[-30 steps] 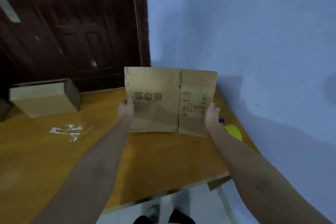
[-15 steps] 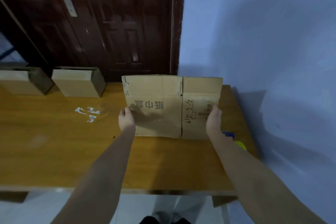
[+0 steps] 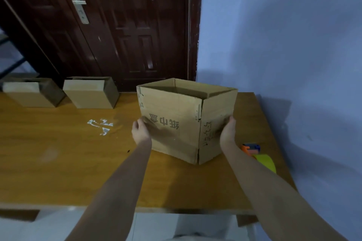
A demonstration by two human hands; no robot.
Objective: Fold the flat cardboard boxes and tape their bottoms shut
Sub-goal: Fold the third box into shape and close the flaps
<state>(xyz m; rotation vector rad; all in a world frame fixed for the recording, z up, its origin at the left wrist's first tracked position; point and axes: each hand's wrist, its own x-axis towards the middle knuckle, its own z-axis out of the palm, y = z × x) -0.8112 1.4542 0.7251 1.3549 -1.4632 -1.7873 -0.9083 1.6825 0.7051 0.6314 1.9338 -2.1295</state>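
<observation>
Box stands opened up at frame center on the table, top open. Left hand grips its left edge, right hand grips the right wall, fingers hidden behind cardboard. Risk: w/ bottom probably untaped, box could spring back flat if grip eases. Tape dispenser sits lower right, near table edge; an elbow knock could drop it.

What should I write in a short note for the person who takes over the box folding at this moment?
Left hand: grip on the left edge of the opened cardboard box.
Right hand: holds the box's right side panel.
The box stands on the wooden table, squared up, top open.
Tape dispenser lies on the table right of the box, behind the right forearm.
Two folded boxes stand at the table's far left.
Done: box opened into shape.
Left: fold the bottom flaps and tape them; their state is hidden.
</observation>
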